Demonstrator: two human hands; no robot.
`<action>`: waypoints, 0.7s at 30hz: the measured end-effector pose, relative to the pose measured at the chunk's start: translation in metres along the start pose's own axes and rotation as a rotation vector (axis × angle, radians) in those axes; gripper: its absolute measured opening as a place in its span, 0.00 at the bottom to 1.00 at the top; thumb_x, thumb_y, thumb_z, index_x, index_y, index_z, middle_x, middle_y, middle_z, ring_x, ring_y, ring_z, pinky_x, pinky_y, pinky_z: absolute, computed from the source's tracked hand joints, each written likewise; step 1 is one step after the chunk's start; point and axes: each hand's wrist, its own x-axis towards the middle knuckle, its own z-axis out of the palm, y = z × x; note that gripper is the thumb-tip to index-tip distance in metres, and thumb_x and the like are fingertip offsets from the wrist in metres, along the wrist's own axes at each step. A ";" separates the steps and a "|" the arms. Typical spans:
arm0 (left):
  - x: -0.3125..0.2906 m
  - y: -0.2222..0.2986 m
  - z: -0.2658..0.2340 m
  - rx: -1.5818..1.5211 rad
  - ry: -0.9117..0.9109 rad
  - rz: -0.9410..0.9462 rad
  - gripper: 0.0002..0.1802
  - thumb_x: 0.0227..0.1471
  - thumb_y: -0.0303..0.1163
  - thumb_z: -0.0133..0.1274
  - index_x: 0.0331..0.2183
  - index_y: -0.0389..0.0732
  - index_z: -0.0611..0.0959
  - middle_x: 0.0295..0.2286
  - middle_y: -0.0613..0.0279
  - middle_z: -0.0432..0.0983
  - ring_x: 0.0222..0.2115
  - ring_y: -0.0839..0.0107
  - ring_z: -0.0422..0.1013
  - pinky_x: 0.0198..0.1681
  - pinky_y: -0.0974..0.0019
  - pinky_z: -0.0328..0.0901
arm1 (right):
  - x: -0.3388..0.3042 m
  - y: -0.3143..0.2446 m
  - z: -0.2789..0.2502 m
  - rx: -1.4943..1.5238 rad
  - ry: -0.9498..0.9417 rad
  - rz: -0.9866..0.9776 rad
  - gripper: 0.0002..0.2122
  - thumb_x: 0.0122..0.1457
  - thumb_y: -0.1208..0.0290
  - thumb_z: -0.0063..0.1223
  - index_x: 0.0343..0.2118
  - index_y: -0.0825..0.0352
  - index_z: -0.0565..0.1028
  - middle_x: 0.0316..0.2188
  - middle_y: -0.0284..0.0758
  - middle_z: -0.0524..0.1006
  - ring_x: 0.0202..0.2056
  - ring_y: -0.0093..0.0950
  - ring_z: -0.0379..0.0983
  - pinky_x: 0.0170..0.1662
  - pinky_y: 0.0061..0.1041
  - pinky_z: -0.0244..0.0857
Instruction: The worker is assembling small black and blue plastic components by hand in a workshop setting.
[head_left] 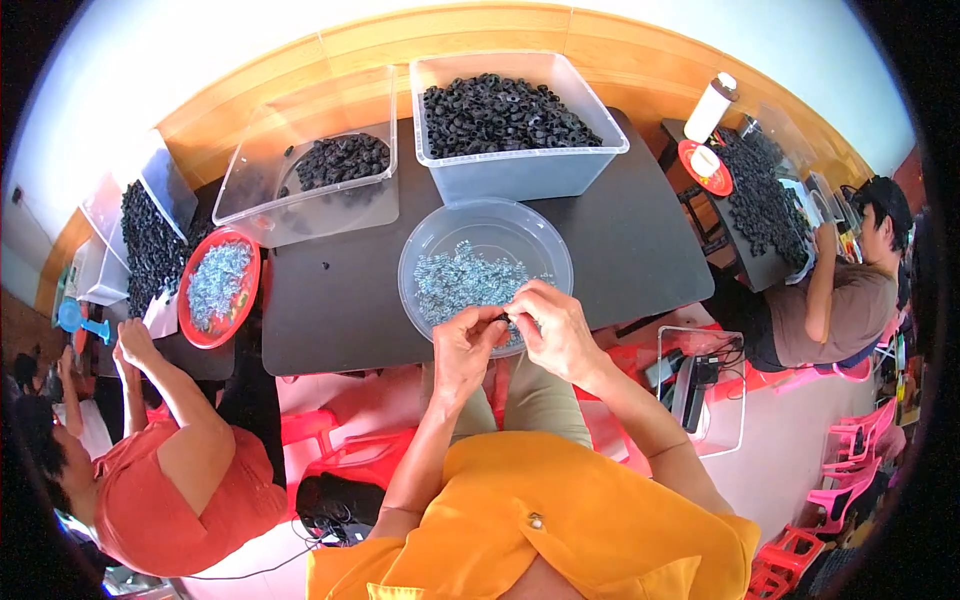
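Black piece (503, 317): at the fingertips, over the clear bowl (487, 216). Left hand (463, 347) pinches it; right hand (556, 329) has fingertips bunched against it, their hold hidden; I cannot tell. I'd keep wrists steady, low above the pale-blue bits (455, 287).

small dark piece (504, 317) mostly out of sight between the fingertips (521, 306), shape unclear

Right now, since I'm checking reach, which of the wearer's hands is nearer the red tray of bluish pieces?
The left hand. It is well to the right of the red tray, not touching it; the right hand is farther right, beyond the left one.
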 end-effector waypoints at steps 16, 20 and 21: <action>0.005 0.003 0.008 0.058 0.108 0.000 0.07 0.48 0.21 0.49 0.32 0.29 0.77 0.25 0.60 0.76 0.27 0.78 0.71 0.31 0.73 0.66 | -0.004 -0.010 0.014 -0.345 -0.030 -0.141 0.19 0.39 0.84 0.50 0.39 0.71 0.67 0.34 0.39 0.66 0.37 0.38 0.65 0.37 0.31 0.67; 0.005 0.000 0.002 0.058 0.035 -0.025 0.07 0.47 0.21 0.50 0.31 0.29 0.78 0.25 0.62 0.76 0.27 0.79 0.70 0.31 0.74 0.65 | -0.004 -0.005 0.011 -0.316 -0.061 -0.141 0.20 0.37 0.84 0.52 0.38 0.69 0.68 0.30 0.36 0.69 0.33 0.36 0.67 0.33 0.30 0.67; 0.005 0.002 0.000 0.059 0.034 -0.026 0.07 0.47 0.21 0.50 0.31 0.29 0.78 0.25 0.62 0.76 0.27 0.79 0.70 0.31 0.74 0.65 | -0.004 -0.005 0.009 -0.307 -0.096 -0.151 0.20 0.38 0.82 0.52 0.39 0.69 0.67 0.30 0.36 0.67 0.34 0.35 0.66 0.33 0.29 0.68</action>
